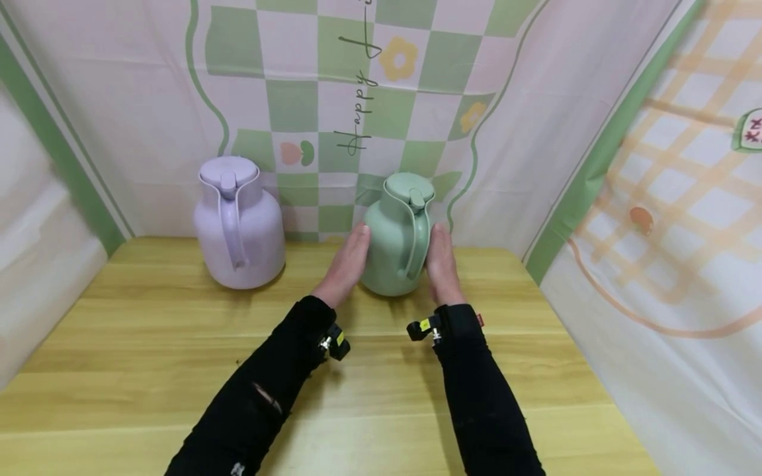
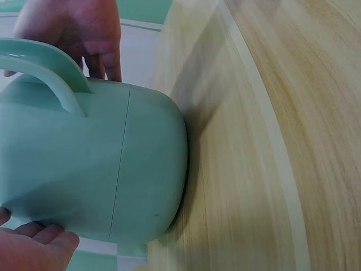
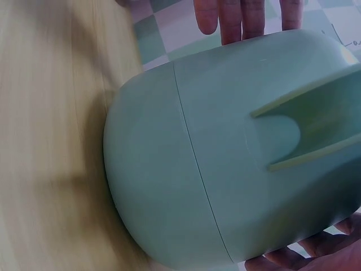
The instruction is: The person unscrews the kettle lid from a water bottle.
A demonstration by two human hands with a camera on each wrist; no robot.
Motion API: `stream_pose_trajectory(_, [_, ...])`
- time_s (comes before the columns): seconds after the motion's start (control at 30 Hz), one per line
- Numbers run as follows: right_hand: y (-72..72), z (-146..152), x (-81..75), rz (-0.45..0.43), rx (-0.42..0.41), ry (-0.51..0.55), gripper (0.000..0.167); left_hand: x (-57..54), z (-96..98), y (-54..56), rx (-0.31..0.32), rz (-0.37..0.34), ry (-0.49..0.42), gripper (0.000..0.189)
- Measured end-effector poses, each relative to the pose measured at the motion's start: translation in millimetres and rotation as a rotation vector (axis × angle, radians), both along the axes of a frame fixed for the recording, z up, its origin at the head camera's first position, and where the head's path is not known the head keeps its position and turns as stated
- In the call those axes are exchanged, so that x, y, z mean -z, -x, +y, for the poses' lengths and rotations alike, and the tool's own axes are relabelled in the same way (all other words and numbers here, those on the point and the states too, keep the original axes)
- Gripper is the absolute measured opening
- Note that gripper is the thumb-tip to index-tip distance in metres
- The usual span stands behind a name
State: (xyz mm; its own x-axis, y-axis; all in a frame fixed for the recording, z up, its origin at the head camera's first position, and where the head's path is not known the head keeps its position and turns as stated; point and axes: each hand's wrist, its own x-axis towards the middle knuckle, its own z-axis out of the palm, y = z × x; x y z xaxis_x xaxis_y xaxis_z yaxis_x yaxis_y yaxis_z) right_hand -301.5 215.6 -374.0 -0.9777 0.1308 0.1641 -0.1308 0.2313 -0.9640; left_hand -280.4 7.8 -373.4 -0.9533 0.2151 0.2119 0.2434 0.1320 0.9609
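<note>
A green thermos jug [image 1: 387,244] is at the back of the wooden table, its handle [image 1: 419,244] facing front and slightly right. My left hand [image 1: 348,261] lies along the jug's left side, and my right hand [image 1: 442,264] is at its right side. Both hands have their fingers extended around the body rather than on the handle. In the right wrist view, straight left fingers [image 3: 252,17] show beyond the jug. The jug's base meets or nearly meets the tabletop. To the left stands a similar lilac thermos jug [image 1: 247,231], upright and untouched.
The wooden table [image 1: 357,410] stretches toward me. Behind it hangs a checked green-and-white cloth [image 1: 292,106], close to both jugs. A patterned cloth [image 1: 673,218] hangs on the right, a pale cloth [image 1: 36,251] on the left.
</note>
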Motion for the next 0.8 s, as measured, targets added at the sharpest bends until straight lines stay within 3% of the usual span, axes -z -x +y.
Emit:
stream_pose_trajectory(0.47, [-6.1, -10.5, 2.0, -0.061, 0.006, -0.037, 0.075, -1.4, -8.6, -5.1, -0.074, -0.035, 0.018, 0.076])
stream_pose_trajectory(0.8, [-10.9, -17.9, 3.9, -0.058, 0.002, -0.051, 0.081, -0.4, -16.5, -6.5, -0.09, 0.001, 0.059, 0.074])
